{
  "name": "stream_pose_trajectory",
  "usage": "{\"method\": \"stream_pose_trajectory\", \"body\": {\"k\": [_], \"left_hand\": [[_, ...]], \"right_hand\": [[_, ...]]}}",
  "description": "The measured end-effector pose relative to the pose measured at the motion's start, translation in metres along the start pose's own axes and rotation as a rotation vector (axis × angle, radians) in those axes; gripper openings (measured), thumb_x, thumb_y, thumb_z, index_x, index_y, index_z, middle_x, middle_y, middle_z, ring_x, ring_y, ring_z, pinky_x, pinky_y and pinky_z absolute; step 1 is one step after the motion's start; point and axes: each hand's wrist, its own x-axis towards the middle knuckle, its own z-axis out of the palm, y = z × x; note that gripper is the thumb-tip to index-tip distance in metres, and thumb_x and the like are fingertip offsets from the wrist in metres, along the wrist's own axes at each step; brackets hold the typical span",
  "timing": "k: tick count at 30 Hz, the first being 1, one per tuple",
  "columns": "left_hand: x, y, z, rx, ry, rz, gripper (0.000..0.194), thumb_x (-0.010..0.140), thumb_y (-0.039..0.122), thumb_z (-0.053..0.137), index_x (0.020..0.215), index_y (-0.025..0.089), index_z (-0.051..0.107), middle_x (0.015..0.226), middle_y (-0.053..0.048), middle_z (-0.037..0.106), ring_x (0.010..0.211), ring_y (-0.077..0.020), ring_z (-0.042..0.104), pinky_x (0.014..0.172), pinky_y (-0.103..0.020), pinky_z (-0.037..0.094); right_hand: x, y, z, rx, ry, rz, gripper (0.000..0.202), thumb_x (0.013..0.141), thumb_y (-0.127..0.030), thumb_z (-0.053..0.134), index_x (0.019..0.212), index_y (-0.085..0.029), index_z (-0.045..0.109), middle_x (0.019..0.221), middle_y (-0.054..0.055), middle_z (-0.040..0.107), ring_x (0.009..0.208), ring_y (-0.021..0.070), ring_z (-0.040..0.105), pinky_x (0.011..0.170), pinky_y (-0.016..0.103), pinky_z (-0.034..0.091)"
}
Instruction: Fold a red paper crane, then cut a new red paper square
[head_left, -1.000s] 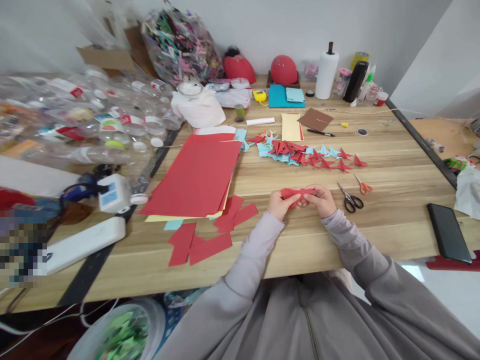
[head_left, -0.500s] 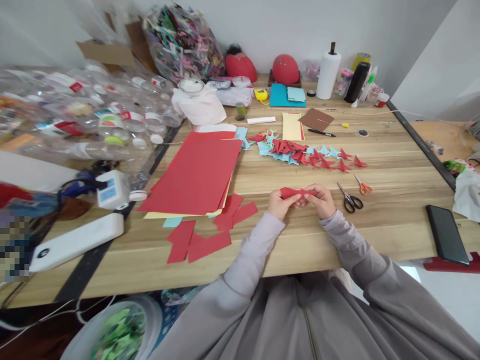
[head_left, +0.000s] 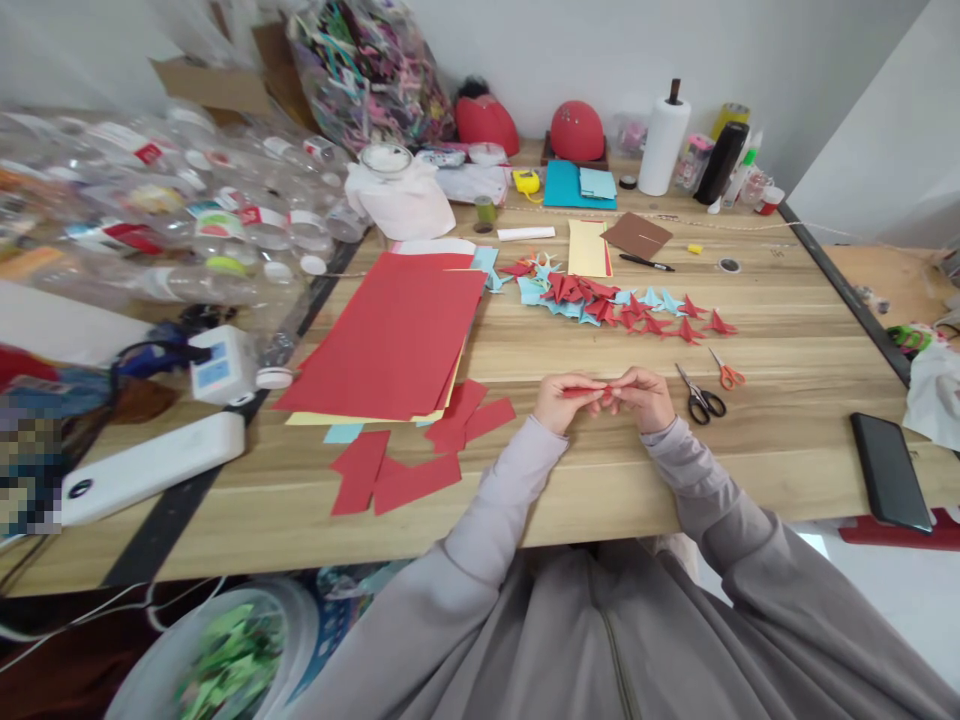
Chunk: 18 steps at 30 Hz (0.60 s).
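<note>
A small folded piece of red paper [head_left: 583,392] is pinched between my two hands above the front of the table. My left hand [head_left: 559,402] is closed on its left part, and my right hand [head_left: 646,398] grips the other end; the fingers cover much of it. Beyond the hands lie several red and light-blue folded paper cranes [head_left: 592,300] in a cluster. Black-handled scissors [head_left: 703,402] and smaller orange-handled scissors [head_left: 729,376] rest just right of my right hand. Left of my left hand are cut red paper pieces [head_left: 416,483].
A stack of red sheets [head_left: 390,335] covers the table's left middle. Plastic bottles [head_left: 247,235] crowd the far left, near a white power strip [head_left: 157,465]. A black phone [head_left: 891,470] lies at the right edge. Below the table stands a bin [head_left: 289,640] holding green scraps.
The red paper between my hands now shows as a narrower strip, with less of it above the left fingers. Both hands stay in about the same place. The view has shifted slightly.
</note>
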Motion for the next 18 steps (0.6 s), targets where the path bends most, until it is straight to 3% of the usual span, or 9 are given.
{"method": "stream_pose_trajectory", "body": {"k": [4, 12, 18], "left_hand": [[0.000, 0.001, 0.000, -0.025, -0.016, 0.017, 0.023, 0.053, 0.030, 0.083, 0.067, 0.015, 0.072, 0.061, -0.002, 0.065, 0.044, -0.0116, 0.057, 0.041, -0.025, 0.046], [-0.002, 0.006, -0.001, 0.033, -0.090, 0.133, 0.015, 0.060, 0.026, 0.079, 0.070, 0.016, 0.074, 0.064, -0.002, 0.062, 0.046, -0.0112, 0.059, 0.043, -0.024, 0.047], [-0.004, 0.008, 0.002, 0.028, -0.130, 0.083, 0.023, 0.062, 0.029, 0.078, 0.080, 0.015, 0.074, 0.071, -0.006, 0.068, 0.053, -0.0133, 0.062, 0.050, -0.026, 0.051]], "right_hand": [[-0.001, -0.001, 0.002, 0.013, -0.030, -0.023, 0.021, 0.065, -0.027, 0.077, 0.078, -0.019, 0.063, 0.060, -0.002, 0.069, 0.051, 0.0122, 0.063, 0.045, 0.022, 0.050], [-0.005, -0.005, 0.003, -0.057, -0.048, -0.126, 0.014, 0.068, -0.024, 0.075, 0.073, -0.017, 0.065, 0.063, 0.001, 0.071, 0.051, 0.0122, 0.063, 0.047, 0.024, 0.051], [-0.006, -0.011, 0.002, -0.095, -0.070, -0.107, 0.015, 0.068, -0.027, 0.076, 0.072, -0.017, 0.064, 0.060, 0.001, 0.070, 0.047, 0.0120, 0.062, 0.042, 0.023, 0.049]]}}
